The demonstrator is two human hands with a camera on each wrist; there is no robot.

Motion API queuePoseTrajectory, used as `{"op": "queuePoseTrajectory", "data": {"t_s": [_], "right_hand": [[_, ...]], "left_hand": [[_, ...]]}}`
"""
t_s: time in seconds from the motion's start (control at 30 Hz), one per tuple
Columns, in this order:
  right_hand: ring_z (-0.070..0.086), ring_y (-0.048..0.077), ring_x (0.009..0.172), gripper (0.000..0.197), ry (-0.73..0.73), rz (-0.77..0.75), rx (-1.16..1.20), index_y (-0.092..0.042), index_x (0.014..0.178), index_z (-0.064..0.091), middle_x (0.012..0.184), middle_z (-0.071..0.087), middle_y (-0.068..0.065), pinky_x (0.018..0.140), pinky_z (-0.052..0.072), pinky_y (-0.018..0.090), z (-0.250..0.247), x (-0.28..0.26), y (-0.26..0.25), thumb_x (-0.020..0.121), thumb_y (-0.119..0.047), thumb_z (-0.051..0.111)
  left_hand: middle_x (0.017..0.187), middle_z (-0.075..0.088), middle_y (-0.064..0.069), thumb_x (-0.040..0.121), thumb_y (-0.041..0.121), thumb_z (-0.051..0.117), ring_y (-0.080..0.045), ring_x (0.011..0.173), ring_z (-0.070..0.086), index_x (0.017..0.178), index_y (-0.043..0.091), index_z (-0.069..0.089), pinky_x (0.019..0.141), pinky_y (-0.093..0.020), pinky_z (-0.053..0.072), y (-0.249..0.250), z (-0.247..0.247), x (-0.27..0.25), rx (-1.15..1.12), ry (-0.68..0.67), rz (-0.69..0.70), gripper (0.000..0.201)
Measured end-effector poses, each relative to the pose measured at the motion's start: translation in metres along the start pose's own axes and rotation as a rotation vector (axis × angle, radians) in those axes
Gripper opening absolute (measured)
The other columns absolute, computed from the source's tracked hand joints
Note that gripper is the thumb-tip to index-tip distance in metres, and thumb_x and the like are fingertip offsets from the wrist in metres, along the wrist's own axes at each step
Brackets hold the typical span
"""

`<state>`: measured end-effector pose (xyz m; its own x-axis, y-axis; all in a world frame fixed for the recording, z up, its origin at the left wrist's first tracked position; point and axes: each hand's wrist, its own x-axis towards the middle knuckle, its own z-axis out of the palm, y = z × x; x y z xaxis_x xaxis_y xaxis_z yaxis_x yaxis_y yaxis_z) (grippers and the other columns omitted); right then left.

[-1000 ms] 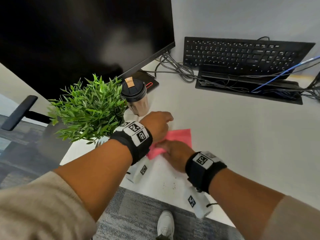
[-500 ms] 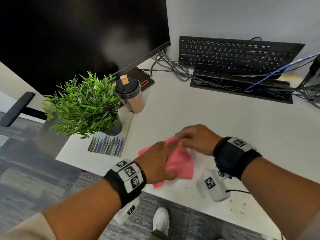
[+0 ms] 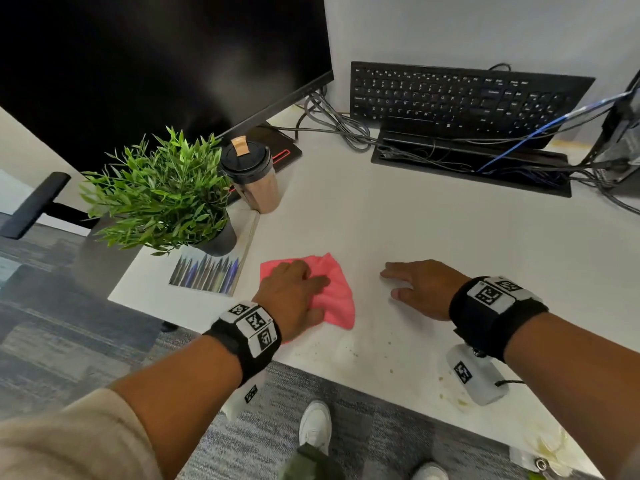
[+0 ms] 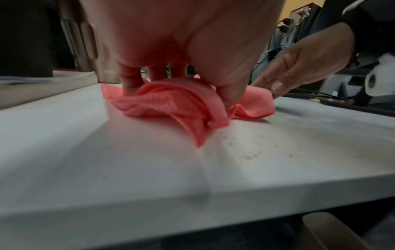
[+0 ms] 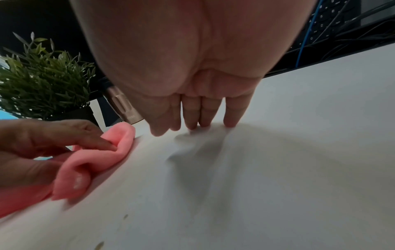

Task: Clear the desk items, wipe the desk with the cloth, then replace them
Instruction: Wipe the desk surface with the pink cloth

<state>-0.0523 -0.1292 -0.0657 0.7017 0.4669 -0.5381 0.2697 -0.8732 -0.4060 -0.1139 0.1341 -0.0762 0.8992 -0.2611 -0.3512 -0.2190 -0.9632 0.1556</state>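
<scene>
While the left hand was bunching the pink cloth with curled fingers near the front edge of the desk, the right hand just lay flat beside it, fingers straight, holding nothing. Looked like wiping had only begun, since crumbs and yellowish stains sat along the front edge. Clearing seemed done: one plant, one travel cup and one pencil-print book were parked at the left, one keyboard leaning at the back. Putting stuff back was all left to do
</scene>
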Motion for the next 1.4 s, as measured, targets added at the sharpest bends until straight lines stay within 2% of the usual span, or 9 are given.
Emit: {"op": "queuePoseTrajectory", "data": {"t_s": [0.2,0.47,0.53,0.63,0.73,0.83,0.97,1.3,1.4], "right_hand": [[0.020,0.012,0.145,0.049,-0.047,-0.006,-0.020,-0.033,0.145,0.032,0.158,0.017,-0.014,0.119,0.014,0.030,0.000,0.001,0.003,0.098,-0.033,0.043],[0.024,0.012,0.143,0.047,-0.054,-0.024,-0.003,-0.033,0.144,0.035,0.157,0.020,-0.015,0.116,0.016,0.026,-0.003,-0.005,0.008,0.098,-0.029,0.044],[0.024,0.012,0.143,0.048,-0.059,-0.028,-0.014,-0.033,0.144,0.034,0.157,0.020,-0.015,0.116,0.016,0.027,-0.002,-0.007,0.009,0.098,-0.030,0.044],[0.026,0.013,0.142,0.048,-0.054,-0.029,-0.003,-0.033,0.144,0.034,0.157,0.022,-0.015,0.116,0.017,0.028,-0.001,-0.008,0.011,0.098,-0.029,0.044],[0.027,0.013,0.142,0.048,-0.040,-0.026,-0.002,-0.033,0.144,0.035,0.156,0.023,-0.014,0.116,0.018,0.028,-0.001,-0.007,0.011,0.098,-0.028,0.044],[0.025,0.014,0.143,0.048,-0.032,-0.021,-0.022,-0.033,0.145,0.033,0.156,0.023,-0.014,0.117,0.016,0.028,-0.002,-0.007,0.011,0.099,-0.028,0.042],[0.025,0.015,0.143,0.048,-0.038,-0.022,-0.022,-0.034,0.145,0.033,0.157,0.023,-0.014,0.117,0.017,0.028,-0.002,-0.006,0.012,0.098,-0.029,0.043],[0.021,0.014,0.144,0.048,-0.071,-0.021,0.022,-0.032,0.145,0.033,0.157,0.020,-0.014,0.119,0.013,0.030,-0.002,-0.006,0.012,0.099,-0.026,0.042],[0.023,0.014,0.144,0.048,-0.063,-0.033,0.029,-0.031,0.144,0.035,0.157,0.021,-0.013,0.118,0.015,0.027,-0.002,-0.008,0.012,0.098,-0.025,0.044]], "left_hand": [[0.109,0.059,-0.006,0.079,0.045,0.036,-0.030,0.102,0.052,0.122,0.030,0.060,0.087,-0.047,0.049,0.001,0.017,-0.017,-0.097,0.021,0.051,0.051],[0.098,0.061,-0.001,0.083,0.031,0.052,-0.023,0.091,0.055,0.108,0.028,0.064,0.075,-0.039,0.052,0.027,0.031,-0.060,-0.108,-0.138,0.332,0.028],[0.094,0.060,0.000,0.086,0.030,0.051,-0.019,0.087,0.056,0.108,0.025,0.064,0.076,-0.037,0.051,0.037,0.015,-0.060,-0.159,-0.168,0.331,0.026],[0.065,0.054,-0.001,0.086,0.032,0.049,-0.018,0.053,0.051,0.076,0.015,0.063,0.056,-0.035,0.046,0.034,-0.016,-0.026,-0.328,-0.025,0.127,0.025],[0.080,0.058,-0.006,0.077,0.032,0.041,-0.031,0.074,0.062,0.081,0.032,0.051,0.068,-0.040,0.051,0.020,-0.030,0.011,-0.370,0.006,-0.014,0.011],[0.097,0.057,-0.008,0.076,0.036,0.043,-0.034,0.088,0.059,0.101,0.029,0.053,0.080,-0.042,0.049,0.025,-0.015,0.017,-0.251,-0.043,-0.046,0.027],[0.096,0.059,-0.002,0.080,0.039,0.040,-0.027,0.085,0.059,0.098,0.028,0.056,0.080,-0.040,0.050,0.055,0.014,-0.003,-0.211,0.015,0.022,0.027],[0.095,0.056,0.000,0.075,0.032,0.048,-0.020,0.087,0.054,0.100,0.029,0.058,0.081,-0.036,0.047,0.106,0.033,-0.053,-0.349,-0.260,0.264,0.027],[0.093,0.056,-0.002,0.074,0.028,0.047,-0.022,0.084,0.058,0.098,0.028,0.056,0.077,-0.038,0.051,0.097,0.015,-0.032,-0.413,-0.219,0.215,0.026]]}}
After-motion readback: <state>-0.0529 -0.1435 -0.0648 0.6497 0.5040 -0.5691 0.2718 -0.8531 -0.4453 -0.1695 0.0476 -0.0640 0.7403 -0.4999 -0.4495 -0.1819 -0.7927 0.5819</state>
